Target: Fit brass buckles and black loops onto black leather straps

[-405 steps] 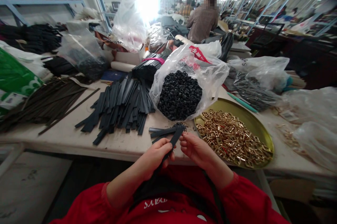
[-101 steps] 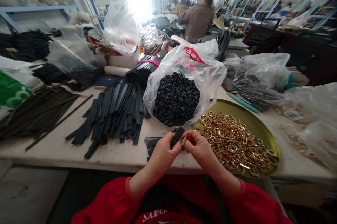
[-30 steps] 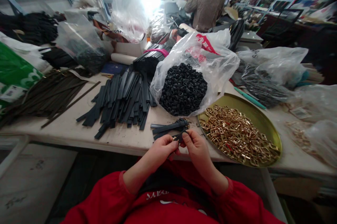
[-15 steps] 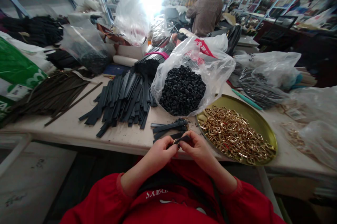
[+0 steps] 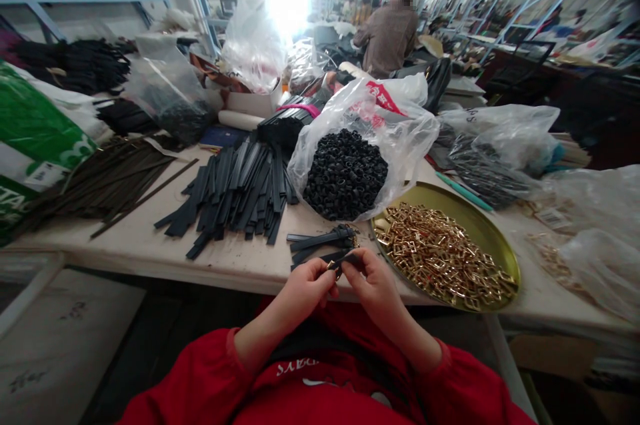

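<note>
At the table's front edge, my left hand pinches a small gold buckle. Close beside it, my right hand is closed on a short black strap that meets the buckle; my fingers hide how far it passes through. Just behind my hands lie a few black straps with gold buckles. A pile of loose black straps is spread to the left. An open plastic bag holds many small black loops. Gold buckles fill a round gold tray on the right.
Long dark brown strips and a green and white bag lie at the left. A teal pen-like tool rests behind the tray, near clear bags. Another person is farther back, facing away.
My hands stay close together at the table edge, with small finger shifts on the buckle and strap. The gold buckle shows a little more at my left fingertips. The view has shifted slightly.
</note>
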A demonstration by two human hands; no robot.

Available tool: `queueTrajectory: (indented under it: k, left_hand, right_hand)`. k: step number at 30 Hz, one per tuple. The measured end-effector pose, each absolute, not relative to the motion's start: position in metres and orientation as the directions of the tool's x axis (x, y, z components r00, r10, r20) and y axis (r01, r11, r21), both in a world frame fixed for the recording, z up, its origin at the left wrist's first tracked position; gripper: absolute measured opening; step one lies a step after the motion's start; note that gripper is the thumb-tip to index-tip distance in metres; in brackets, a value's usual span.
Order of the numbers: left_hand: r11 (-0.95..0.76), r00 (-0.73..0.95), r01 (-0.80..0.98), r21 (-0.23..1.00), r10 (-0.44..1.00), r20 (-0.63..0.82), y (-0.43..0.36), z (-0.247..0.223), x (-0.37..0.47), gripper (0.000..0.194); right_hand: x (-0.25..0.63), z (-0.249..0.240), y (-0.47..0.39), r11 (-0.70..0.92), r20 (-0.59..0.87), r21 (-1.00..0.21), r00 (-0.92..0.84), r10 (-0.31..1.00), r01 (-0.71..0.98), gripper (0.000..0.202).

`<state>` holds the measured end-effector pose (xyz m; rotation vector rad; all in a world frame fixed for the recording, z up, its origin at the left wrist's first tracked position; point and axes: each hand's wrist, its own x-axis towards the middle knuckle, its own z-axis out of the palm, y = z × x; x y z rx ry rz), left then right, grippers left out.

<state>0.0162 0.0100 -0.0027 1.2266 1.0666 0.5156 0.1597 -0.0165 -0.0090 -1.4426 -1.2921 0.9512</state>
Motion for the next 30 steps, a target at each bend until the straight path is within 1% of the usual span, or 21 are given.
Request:
queueTrajectory:
  k: [1,3,5,7,10,13,15,16,17,18,19,20,21,22,23,24,25,26,27,30]
  left_hand:
    - [0.267,0.433,0.239,0.933,0.831,-0.349,0.008,-0.003,0.016,0.016]
    - [0.166,0.415,0.317,0.934,0.861,-0.294,0.005,-0.002,0.015,0.018]
    - [0.071,0.437,0.385,0.920,0.864,-0.249,0.004,0.001,0.012,0.022]
    - [0.012,0.473,0.423,0.906,0.850,-0.232,0.006,0.003,0.009,0.025]
    - [0.001,0.481,0.442,0.897,0.843,-0.239,0.016,0.003,0.007,0.031]
    - [0.065,0.445,0.383,0.922,0.861,-0.245,0.030,-0.002,0.010,0.025]
    - [0.064,0.477,0.330,0.942,0.850,-0.225,0.038,-0.006,0.012,0.028]
    - [0.044,0.505,0.322,0.946,0.837,-0.210,0.043,-0.008,0.013,0.029]
    - [0.019,0.521,0.329,0.944,0.830,-0.199,0.047,-0.009,0.014,0.025]
    - [0.001,0.517,0.346,0.938,0.834,-0.192,0.052,-0.010,0.015,0.022]
    - [0.001,0.493,0.365,0.931,0.848,-0.194,0.056,-0.011,0.016,0.021]
    - [0.019,0.458,0.376,0.926,0.865,-0.204,0.061,-0.013,0.017,0.023]
    - [0.044,0.422,0.378,0.925,0.881,-0.214,0.065,-0.014,0.018,0.024]
    - [0.066,0.397,0.372,0.926,0.891,-0.223,0.069,-0.016,0.019,0.025]
    - [0.081,0.384,0.364,0.928,0.895,-0.229,0.072,-0.018,0.020,0.026]
    - [0.093,0.379,0.356,0.930,0.895,-0.234,0.074,-0.021,0.020,0.026]
    - [0.101,0.376,0.351,0.931,0.895,-0.239,0.076,-0.023,0.020,0.026]
    - [0.108,0.373,0.347,0.931,0.895,-0.243,0.077,-0.024,0.021,0.026]
    - [0.115,0.372,0.345,0.931,0.895,-0.248,0.077,-0.026,0.021,0.026]
    - [0.119,0.371,0.338,0.934,0.895,-0.248,0.075,-0.026,0.022,0.026]
  right_hand:
    - [0.159,-0.009,-0.018,0.037,0.091,-0.942,0.146,0.985,0.335,0.009]
    - [0.158,-0.008,-0.019,0.061,0.127,-0.907,0.134,0.983,0.416,0.005]
    - [0.159,-0.007,-0.019,0.042,0.102,-0.908,0.121,0.987,0.417,0.006]
    - [0.159,-0.007,-0.016,-0.006,0.033,-0.930,0.101,0.994,0.368,0.008]
    - [0.162,-0.006,-0.010,-0.074,-0.068,-0.962,0.032,0.997,0.262,0.012]
    - [0.169,-0.004,-0.001,-0.068,-0.080,-0.974,-0.044,0.996,0.218,0.013]
    - [0.179,-0.003,0.012,-0.045,-0.082,-0.977,-0.170,0.982,0.209,0.016]
    - [0.185,-0.004,0.022,-0.032,-0.081,-0.974,-0.211,0.974,0.226,0.019]
    - [0.191,-0.005,0.033,-0.008,-0.069,-0.961,-0.211,0.975,0.277,0.022]
    - [0.197,-0.006,0.046,0.020,-0.047,-0.930,-0.173,0.984,0.368,0.025]
    - [0.201,-0.009,0.061,0.054,0.009,-0.861,-0.092,0.996,0.505,0.024]
    - [0.203,-0.011,0.075,0.070,0.072,-0.746,-0.025,0.997,0.662,0.023]
    - [0.204,-0.014,0.088,0.062,0.113,-0.600,0.008,0.994,0.797,0.020]
    - [0.203,-0.017,0.099,0.035,0.124,-0.438,0.022,0.992,0.898,0.018]
    - [0.201,-0.019,0.109,0.004,0.107,-0.287,0.028,0.994,0.958,0.017]
    - [0.199,-0.021,0.115,-0.021,0.077,-0.171,0.035,0.996,0.985,0.016]
    - [0.196,-0.023,0.120,-0.039,0.050,-0.092,0.044,0.998,0.995,0.015]
    - [0.194,-0.024,0.122,-0.047,0.029,-0.049,0.049,0.998,0.998,0.014]
    - [0.193,-0.025,0.122,-0.047,0.015,-0.033,0.047,0.999,0.998,0.013]
    - [0.195,-0.025,0.120,-0.035,-0.006,-0.034,0.035,0.999,0.999,0.013]
